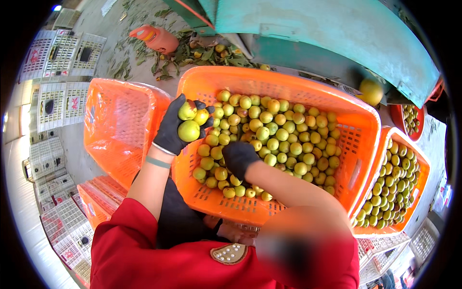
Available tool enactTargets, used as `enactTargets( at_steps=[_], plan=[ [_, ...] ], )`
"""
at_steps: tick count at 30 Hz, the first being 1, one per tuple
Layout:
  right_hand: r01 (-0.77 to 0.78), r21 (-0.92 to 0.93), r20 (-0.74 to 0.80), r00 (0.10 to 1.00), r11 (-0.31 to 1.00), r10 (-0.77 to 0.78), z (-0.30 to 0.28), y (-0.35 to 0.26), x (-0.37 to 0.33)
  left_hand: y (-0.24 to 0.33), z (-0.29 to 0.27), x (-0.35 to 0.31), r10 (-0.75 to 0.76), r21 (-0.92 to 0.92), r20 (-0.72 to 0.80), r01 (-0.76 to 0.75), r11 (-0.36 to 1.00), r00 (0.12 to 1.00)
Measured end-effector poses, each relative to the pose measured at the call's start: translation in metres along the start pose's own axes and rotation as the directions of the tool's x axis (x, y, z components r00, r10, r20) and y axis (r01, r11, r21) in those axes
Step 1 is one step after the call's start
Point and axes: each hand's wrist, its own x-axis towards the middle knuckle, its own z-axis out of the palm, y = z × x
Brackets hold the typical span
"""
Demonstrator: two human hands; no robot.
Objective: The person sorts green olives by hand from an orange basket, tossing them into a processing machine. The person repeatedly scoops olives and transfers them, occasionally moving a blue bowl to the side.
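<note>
Leaves (207, 57) litter the grey floor (108, 33) beside a teal machine (327, 24); white crates (65, 60) stand stacked leftward.

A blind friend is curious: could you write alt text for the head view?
A black-gloved left hand holds three yellow-green fruits at the left end of a perforated orange crate of similar fruit; the gloved right hand reaches in.

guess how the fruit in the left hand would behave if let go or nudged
The fruit would probably roll, being nearly round. It may slip a little in the gloved left hand, as the skins look smooth and shiny. It is likely firm: no piece looks squashed.
</note>
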Motion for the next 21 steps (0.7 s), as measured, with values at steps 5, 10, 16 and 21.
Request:
enactTargets(
  at_steps=[5,10,16,21],
  plan=[
    [0.016,-0.087,0.07,0.997,0.996,-0.01,0.008,0.003,0.04,0.006,-0.014,-0.004,-0.069,0.042,0.159,0.063,0.997,0.985],
    [0.22,0.126,-0.035,0.975,0.967,-0.217,0.037,-0.007,0.006,0.003,0.009,-0.012,0.055,0.177,0.264,-0.105,0.979,0.963],
    [0.271,0.062,-0.077,0.961,0.961,-0.266,0.057,-0.008,-0.043,0.0,-0.002,-0.005,0.022,0.194,0.267,-0.076,0.978,0.963],
    [0.104,0.093,0.026,0.994,0.99,-0.107,0.041,0.015,-0.092,-0.006,0.007,-0.004,-0.031,0.298,0.169,-0.021,0.954,0.985]
  ],
)
